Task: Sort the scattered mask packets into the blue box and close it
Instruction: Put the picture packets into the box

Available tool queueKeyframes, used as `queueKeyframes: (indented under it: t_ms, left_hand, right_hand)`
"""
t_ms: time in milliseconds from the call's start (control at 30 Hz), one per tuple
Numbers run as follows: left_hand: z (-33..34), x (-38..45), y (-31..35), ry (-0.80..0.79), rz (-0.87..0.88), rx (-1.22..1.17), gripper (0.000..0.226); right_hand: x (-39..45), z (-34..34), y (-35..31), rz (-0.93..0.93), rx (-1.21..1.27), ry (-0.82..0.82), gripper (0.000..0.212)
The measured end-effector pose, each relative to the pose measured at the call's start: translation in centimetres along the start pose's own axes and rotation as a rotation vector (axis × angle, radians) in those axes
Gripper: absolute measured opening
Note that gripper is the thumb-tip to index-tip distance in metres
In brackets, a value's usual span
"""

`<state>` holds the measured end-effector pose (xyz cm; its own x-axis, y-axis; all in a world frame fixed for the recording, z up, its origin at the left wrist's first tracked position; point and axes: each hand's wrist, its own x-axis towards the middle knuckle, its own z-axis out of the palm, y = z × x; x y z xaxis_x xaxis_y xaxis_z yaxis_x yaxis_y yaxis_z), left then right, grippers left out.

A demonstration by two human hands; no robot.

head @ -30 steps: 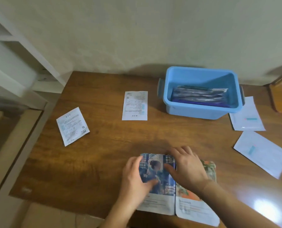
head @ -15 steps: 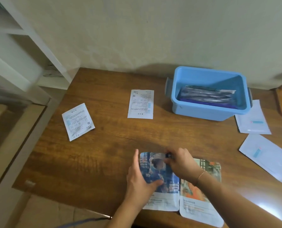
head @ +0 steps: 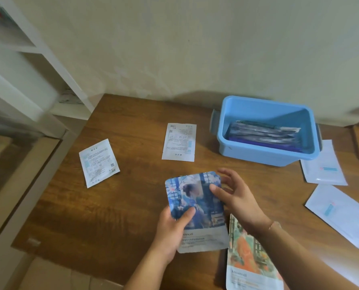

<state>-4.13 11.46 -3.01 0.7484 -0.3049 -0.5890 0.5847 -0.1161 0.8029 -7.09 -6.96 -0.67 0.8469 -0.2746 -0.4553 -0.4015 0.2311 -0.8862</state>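
I see a brown wooden table (head: 132,206) pushed against a pale wall (head: 195,49), with white shelving (head: 28,59) at left. My left hand (head: 172,227) grips the blue packet (head: 197,208), raised off the table; my right hand (head: 235,195) pinches its right edge, thumb on the face. An orange packet (head: 247,258) lies flat beside it. The blue box (head: 264,130) stands open at the back right, packets inside. Four white packets lie scattered: two left of the box (head: 179,141) (head: 99,162), two right (head: 323,164) (head: 341,214).
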Motion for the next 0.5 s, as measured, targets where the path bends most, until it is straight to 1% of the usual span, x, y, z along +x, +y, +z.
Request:
queueKeyframes:
  t_ms: [67, 133, 233, 333, 400, 467, 500]
  left_hand:
    - [1.3, 0.4, 0.7, 0.057, 0.028, -0.043, 0.032]
    - [2.7, 1.0, 1.6, 0.087, 0.054, -0.062, 0.031]
    - [4.4, 1.5, 3.0, 0.124, 0.075, -0.067, 0.027]
    - [5.7, 1.5, 4.9, 0.132, 0.098, -0.100, 0.037]
    - [7.2, 1.5, 7.0, 0.148, 0.128, -0.108, 0.045]
    - [9.3, 1.7, 9.8, 0.121, 0.185, -0.080, 0.048]
    - [10.5, 1.9, 11.5, 0.078, 0.231, -0.078, 0.047]
  right_hand:
    - [-0.5, -0.2, 0.7, 0.061, 0.038, -0.088, 0.051]
    - [-0.8, -0.2, 1.3, 0.061, -0.011, -0.157, 0.048]
    - [-0.6, -0.9, 0.7, -0.015, -0.002, -0.138, 0.045]
    - [-0.5, -1.9, -0.8, -0.077, 0.034, -0.126, 0.042]
    - [-0.6, -2.6, -2.3, -0.148, 0.055, -0.091, 0.038]
    - [-0.4, -3.9, -4.9, -0.236, 0.022, -0.029, 0.033]
    - [-0.2, -4.9, -6.5, -0.284, -0.009, 0.002, 0.031]
